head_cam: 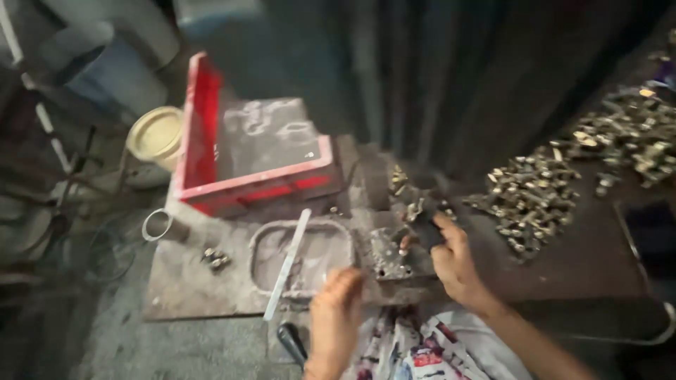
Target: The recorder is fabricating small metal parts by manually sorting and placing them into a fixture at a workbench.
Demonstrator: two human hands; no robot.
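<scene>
hands rest at metal block beside red crate.

We observe both hands low in the head view, relative to the bench. The left hand sits at its near edge, fingers curled downward, knuckles up. The right hand reaches further over it, forearm bare and angled inward, fingers pinched closed around a small dark part.
</scene>
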